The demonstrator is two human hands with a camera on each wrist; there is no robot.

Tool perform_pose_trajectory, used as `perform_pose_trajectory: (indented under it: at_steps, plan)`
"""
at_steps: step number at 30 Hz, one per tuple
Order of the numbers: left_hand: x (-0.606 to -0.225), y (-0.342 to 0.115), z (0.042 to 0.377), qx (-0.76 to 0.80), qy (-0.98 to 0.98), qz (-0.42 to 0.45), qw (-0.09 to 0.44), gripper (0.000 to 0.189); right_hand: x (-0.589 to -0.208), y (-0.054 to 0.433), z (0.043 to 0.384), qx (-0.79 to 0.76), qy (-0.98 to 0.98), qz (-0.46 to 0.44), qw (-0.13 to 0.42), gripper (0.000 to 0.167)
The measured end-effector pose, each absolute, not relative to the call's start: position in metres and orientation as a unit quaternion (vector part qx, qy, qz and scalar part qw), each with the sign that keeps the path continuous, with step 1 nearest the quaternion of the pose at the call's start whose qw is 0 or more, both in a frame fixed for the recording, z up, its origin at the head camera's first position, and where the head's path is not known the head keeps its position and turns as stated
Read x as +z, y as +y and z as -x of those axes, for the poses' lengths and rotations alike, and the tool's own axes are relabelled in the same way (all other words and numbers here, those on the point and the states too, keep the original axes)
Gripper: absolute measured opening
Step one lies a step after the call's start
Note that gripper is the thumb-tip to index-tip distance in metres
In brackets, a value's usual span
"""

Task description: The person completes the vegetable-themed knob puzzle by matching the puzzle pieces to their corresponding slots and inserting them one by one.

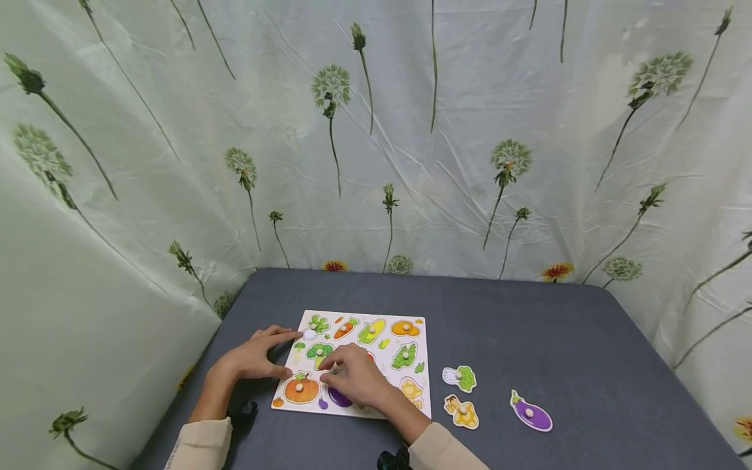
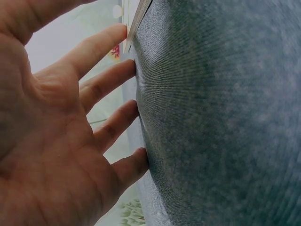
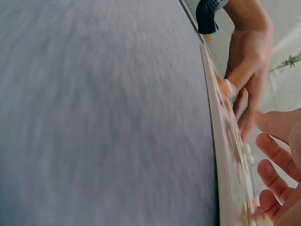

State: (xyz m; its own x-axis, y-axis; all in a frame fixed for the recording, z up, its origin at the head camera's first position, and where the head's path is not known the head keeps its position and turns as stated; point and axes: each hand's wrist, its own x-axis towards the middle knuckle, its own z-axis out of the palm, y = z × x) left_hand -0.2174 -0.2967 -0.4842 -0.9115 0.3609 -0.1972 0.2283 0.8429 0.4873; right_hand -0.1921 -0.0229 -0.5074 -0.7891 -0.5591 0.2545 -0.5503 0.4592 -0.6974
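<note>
A white puzzle board (image 1: 384, 385) with vegetable pictures lies on the table. My left hand (image 1: 252, 356) has its fingers spread at the board's left edge; in the left wrist view the fingertips (image 2: 127, 106) touch the tablecloth and the board's edge. Over the board, my right hand (image 1: 355, 375) hovers with loosely bent fingers near the broccoli piece (image 1: 318, 352), and nothing shows between them. A pumpkin piece (image 1: 302, 391) with a knob sits in the board between the hands. The right hand hides part of the board's middle, including most of a red picture.
Right of the board lie loose knobbed pieces: a bok choy (image 1: 467, 378), a ginger (image 1: 463, 412) and an eggplant (image 1: 534, 416). Carrot (image 1: 348, 326), corn (image 1: 375, 329) and potato (image 1: 411, 329) pieces sit in the board. A dandelion-print curtain (image 1: 435, 196) hangs behind the grey table (image 1: 499, 326).
</note>
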Motion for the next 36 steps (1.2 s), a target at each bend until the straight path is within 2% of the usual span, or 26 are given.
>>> perform_pose_trajectory:
  at_steps: [6,19,27,36]
  plan:
    - [-0.483,-0.297,0.218,0.233,0.949,-0.152,0.147,0.087,-0.503,-0.001,0.193,-0.412,0.859,0.303,-0.009,0.011]
    - [-0.485,-0.298,0.218,0.233,0.948,-0.16,0.146,0.089,-0.487,0.068,0.192,-0.386,0.87,0.296,-0.082,0.007]
    - [-0.485,-0.299,0.218,0.228,0.949,-0.162,0.142,0.089,-0.483,0.121,0.182,-0.343,0.901,0.253,-0.077,0.016]
    - [-0.482,-0.298,0.216,0.237,0.947,-0.16,0.146,0.09,-0.484,0.182,0.169,-0.3,0.926,0.212,-0.093,0.019]
